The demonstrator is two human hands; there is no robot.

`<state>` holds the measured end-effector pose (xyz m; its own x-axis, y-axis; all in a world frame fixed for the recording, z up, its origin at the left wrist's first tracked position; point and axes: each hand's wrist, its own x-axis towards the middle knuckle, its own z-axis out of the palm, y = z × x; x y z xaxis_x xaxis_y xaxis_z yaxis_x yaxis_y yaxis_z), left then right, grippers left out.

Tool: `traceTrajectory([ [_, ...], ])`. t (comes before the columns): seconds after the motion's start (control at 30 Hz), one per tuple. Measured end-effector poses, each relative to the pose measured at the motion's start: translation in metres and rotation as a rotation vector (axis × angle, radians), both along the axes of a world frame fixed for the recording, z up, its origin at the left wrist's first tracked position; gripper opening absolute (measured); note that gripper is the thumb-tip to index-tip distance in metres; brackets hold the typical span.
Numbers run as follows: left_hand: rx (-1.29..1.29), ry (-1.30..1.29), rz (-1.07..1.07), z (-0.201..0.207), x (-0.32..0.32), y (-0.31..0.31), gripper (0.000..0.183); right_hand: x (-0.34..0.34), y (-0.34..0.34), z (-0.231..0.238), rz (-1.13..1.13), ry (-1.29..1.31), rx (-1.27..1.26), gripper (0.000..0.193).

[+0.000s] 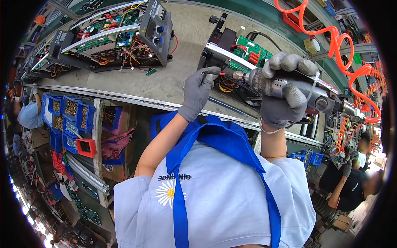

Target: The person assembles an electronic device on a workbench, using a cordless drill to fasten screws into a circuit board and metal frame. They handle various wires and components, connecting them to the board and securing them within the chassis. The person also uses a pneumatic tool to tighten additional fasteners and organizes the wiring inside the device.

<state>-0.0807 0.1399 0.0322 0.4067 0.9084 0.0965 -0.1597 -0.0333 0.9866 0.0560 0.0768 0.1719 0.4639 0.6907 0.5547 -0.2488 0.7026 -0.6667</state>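
Both my hands wear grey gloves. My right hand (285,93) is wrapped around a grey pneumatic screwdriver (264,82) held sideways, its bit pointing left. An orange coiled air hose (337,45) runs from its rear end. My left hand (198,91) pinches the tip of the screwdriver bit (217,73) between its fingertips. Just beyond the tool lies an open black chassis (219,43) with a green circuit board (252,49) inside, resting on the grey workbench (182,70).
A second open unit (120,35) with wiring and front knobs sits on the bench at upper left. Blue bins of small parts (70,109) and a red bin (86,147) stand at left. Other people work at the far left (29,113) and lower right (355,182).
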Motion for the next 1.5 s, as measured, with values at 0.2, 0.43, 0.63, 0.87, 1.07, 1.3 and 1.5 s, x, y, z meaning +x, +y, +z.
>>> traceTrajectory([
  [0.2, 0.010, 0.058, -0.055, -0.002, 0.004, 0.005, 0.023, 0.004, 0.001, -0.003, 0.019, 0.001, 0.026, 0.045],
  [0.43, 0.468, 0.654, 0.170, 0.033, 0.011, 0.022, 0.023, 0.002, 0.014, -0.003, -0.109, -0.107, 0.117, 0.043],
  [0.63, 0.513, 0.905, 0.180, 0.049, 0.021, 0.037, 0.025, -0.003, 0.035, -0.002, -0.151, -0.236, 0.074, 0.046],
  [0.87, 0.513, 0.938, 0.165, 0.049, 0.021, 0.040, 0.021, -0.002, 0.052, 0.007, -0.089, -0.411, -0.042, 0.044],
  [1.07, 0.613, 0.830, 0.116, 0.056, 0.007, 0.053, 0.023, 0.003, 0.081, 0.026, 0.002, -0.509, -0.064, 0.031],
  [1.3, 0.642, 0.942, -0.256, 0.069, -0.006, 0.117, 0.052, -0.014, 0.131, 0.047, 0.068, -0.388, -0.251, 0.030],
  [1.5, 0.611, 0.887, -0.352, 0.066, -0.003, 0.128, 0.049, -0.015, 0.140, 0.048, 0.065, -0.382, -0.267, 0.027],
])
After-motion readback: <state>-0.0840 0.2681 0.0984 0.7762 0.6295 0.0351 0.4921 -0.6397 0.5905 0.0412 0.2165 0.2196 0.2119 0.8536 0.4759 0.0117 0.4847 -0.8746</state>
